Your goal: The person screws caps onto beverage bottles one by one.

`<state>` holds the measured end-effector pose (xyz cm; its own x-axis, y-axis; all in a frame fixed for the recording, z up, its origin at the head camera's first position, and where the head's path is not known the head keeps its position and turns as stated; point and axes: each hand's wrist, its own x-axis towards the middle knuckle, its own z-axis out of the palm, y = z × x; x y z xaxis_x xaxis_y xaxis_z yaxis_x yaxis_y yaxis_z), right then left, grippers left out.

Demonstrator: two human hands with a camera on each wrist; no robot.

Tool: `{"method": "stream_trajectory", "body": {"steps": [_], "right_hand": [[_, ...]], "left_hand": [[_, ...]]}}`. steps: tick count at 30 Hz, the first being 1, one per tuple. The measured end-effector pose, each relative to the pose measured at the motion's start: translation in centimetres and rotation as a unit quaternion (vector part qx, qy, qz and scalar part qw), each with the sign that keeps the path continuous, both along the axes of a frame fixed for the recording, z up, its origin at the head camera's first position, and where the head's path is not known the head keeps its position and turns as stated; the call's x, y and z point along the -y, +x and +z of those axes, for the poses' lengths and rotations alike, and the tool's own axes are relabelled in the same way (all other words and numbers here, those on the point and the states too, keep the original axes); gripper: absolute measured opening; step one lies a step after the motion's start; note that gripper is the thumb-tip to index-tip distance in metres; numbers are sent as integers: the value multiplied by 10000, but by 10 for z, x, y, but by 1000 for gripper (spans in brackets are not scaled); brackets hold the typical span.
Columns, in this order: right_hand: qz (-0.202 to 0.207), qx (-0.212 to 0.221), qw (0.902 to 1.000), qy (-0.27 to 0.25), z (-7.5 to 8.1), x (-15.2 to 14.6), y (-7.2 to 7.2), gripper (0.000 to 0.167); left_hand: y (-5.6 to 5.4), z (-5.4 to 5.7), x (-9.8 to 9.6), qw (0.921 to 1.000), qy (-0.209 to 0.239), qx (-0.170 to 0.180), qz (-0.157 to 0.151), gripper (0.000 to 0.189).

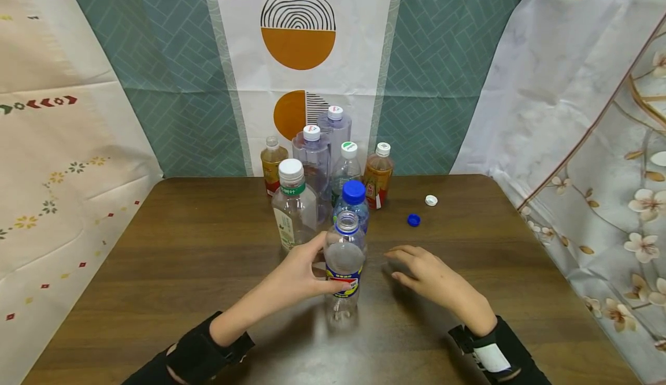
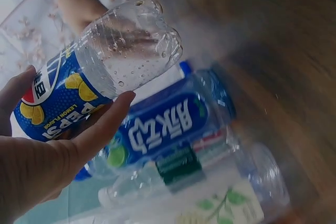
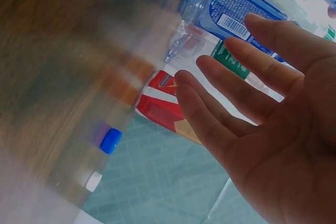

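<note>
My left hand grips a clear plastic Pepsi bottle round its label, thumb on one side and fingers on the other. The bottle's mouth is bare of a cap, and droplets cling inside its lower part in the left wrist view, where "lemon flavor" shows on the blue label. Right behind it stands a blue-capped bottle, partly hidden. To the right, my right hand holds nothing, its fingers spread and loosely straight over the table. Beyond those fingers lie a blue cap and a white cap.
Several capped bottles crowd the back middle of the wooden table: a square clear one with a green neck band, tall clear ones, a green-and-white-capped one, and amber-coloured ones. A patterned curtain hangs behind.
</note>
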<state>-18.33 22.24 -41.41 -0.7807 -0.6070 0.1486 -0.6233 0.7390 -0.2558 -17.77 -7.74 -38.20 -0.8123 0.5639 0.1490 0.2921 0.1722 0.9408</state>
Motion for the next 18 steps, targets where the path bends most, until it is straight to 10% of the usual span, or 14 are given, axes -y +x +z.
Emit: {"method": "stream_trajectory", "body": {"steps": [18], "right_hand": [[-28, -140, 9999, -63, 0, -5, -3, 35]], "left_hand": [[-17, -20, -16, 9991, -306, -202, 196, 59]]}}
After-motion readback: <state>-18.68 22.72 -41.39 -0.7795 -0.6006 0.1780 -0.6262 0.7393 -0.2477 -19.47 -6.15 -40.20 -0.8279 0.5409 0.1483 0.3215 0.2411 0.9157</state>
